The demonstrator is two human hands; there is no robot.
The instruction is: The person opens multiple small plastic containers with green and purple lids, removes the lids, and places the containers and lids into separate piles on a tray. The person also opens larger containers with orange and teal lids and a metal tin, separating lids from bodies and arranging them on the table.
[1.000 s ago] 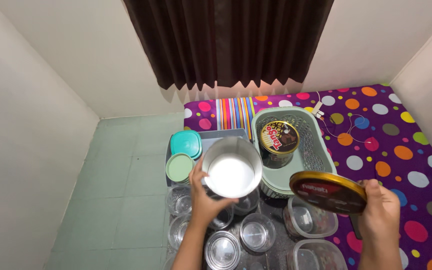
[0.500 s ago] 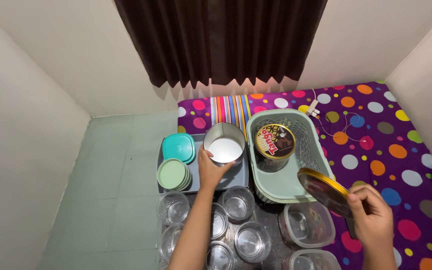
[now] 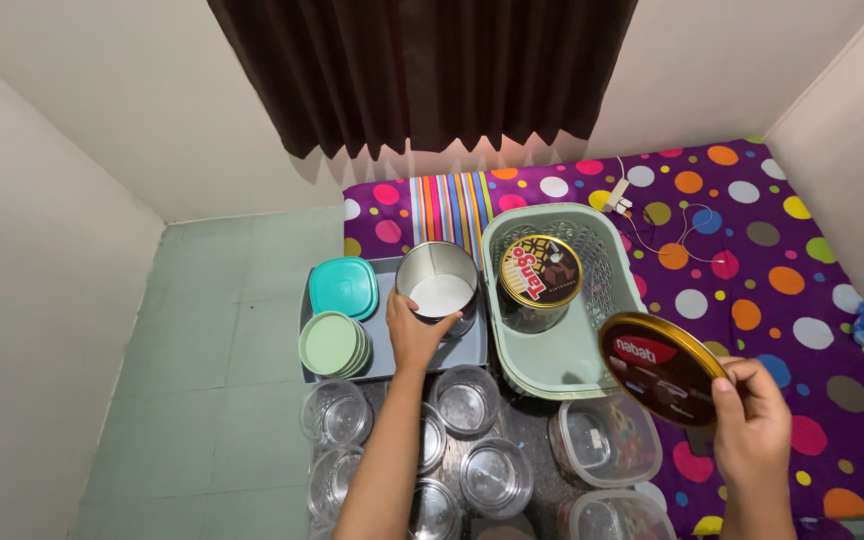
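The left hand (image 3: 418, 335) is closed around the rim of an open round tin (image 3: 437, 285), which is held over the grey tray (image 3: 472, 352), just left of the green basket (image 3: 562, 355). Left of the basket, teal lids (image 3: 343, 287) and green lids (image 3: 330, 343) are stacked on that tray. Inside the basket a lidded tin (image 3: 539, 272) is already stowed. Right of the basket, a dark round lid (image 3: 662, 368) is pinched by the right hand (image 3: 752, 425); it is not yet fitted. Below the basket, clear containers (image 3: 465, 400) are left unsorted.

An open silver tin (image 3: 437, 283), white inside, stands upright on the grey tray (image 3: 472, 350). Its round dark-red, gold-rimmed lid (image 3: 660, 367) is held tilted, well apart.
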